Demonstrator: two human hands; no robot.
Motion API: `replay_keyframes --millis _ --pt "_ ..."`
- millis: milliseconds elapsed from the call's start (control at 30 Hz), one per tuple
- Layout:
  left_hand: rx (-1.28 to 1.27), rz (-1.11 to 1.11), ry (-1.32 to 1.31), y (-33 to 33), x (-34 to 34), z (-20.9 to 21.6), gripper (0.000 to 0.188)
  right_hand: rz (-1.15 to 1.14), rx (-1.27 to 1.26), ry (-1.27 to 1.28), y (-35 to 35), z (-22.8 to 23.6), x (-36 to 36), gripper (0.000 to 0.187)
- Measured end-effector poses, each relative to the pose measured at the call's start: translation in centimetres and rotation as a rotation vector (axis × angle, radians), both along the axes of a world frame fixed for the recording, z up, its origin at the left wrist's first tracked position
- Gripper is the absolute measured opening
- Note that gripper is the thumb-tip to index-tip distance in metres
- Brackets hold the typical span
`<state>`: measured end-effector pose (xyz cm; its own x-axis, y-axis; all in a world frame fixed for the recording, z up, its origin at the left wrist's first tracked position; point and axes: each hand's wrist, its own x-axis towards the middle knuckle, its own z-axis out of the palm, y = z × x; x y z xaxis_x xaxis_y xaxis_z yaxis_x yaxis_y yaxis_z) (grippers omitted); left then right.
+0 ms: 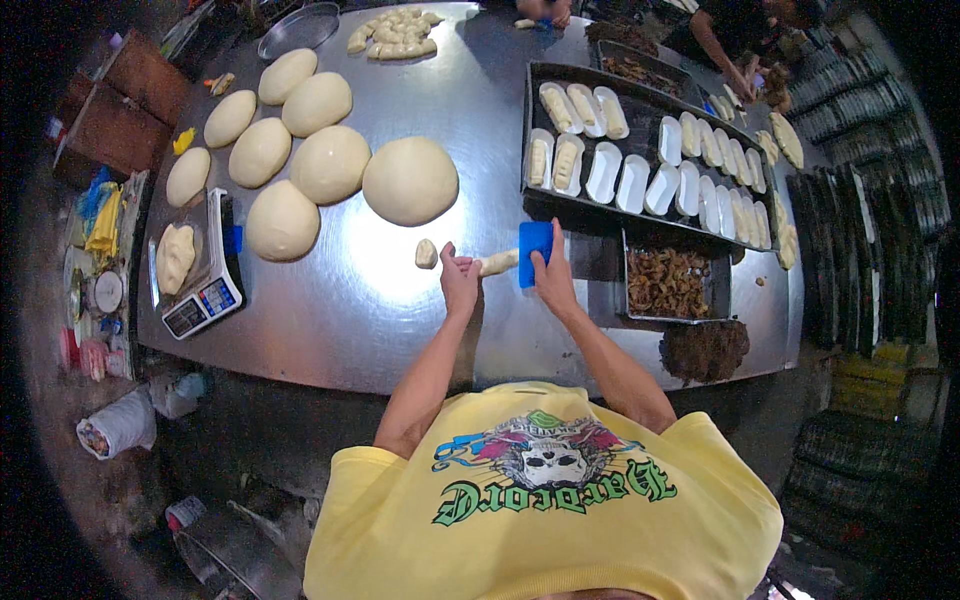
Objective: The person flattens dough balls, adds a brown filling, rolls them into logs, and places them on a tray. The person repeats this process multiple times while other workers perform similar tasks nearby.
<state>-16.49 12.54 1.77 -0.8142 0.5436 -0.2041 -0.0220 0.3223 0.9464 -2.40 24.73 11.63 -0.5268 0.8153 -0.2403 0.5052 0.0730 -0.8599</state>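
Observation:
A short rope of pale dough (pixel 498 263) lies on the metal table in front of me. My left hand (pixel 460 282) has its fingers closed on the rope's left end. My right hand (pixel 553 278) grips a blue dough scraper (pixel 535 240), held over the rope's right end and hiding that part. Just beyond my left hand sits a small cut piece of dough (pixel 426 253). Farther off, a large round dough ball (pixel 410 181) rests beside several others (pixel 331 164).
At left stands a digital scale (pixel 203 304) bearing a dough lump (pixel 175 258). To the right are a dark tray (pixel 640 212) of white paper cups, some holding shaped dough, and a pan of brown shredded filling (pixel 668 283). Other people's hands (pixel 741 82) work at the far side.

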Motion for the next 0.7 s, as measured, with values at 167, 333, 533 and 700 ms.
replay_keyframes --millis 167,333,533,700 --pt "0.148 0.029 -0.052 -0.4 -0.3 0.1 0.068 0.170 0.191 0.000 -0.9 -1.1 -0.3 0.079" --pt "0.265 -0.010 -0.237 -1.2 -0.4 1.1 0.068 0.363 0.225 -0.186 -3.7 -2.0 -3.1 0.079" --pt "0.280 -0.033 -0.300 -1.9 0.1 2.5 0.066 0.239 0.193 -0.254 -3.9 -0.9 -3.0 0.078" --pt "0.192 -0.065 -0.172 -1.6 0.0 1.6 0.062 0.371 0.226 -0.332 -2.0 -2.2 -1.8 0.081"
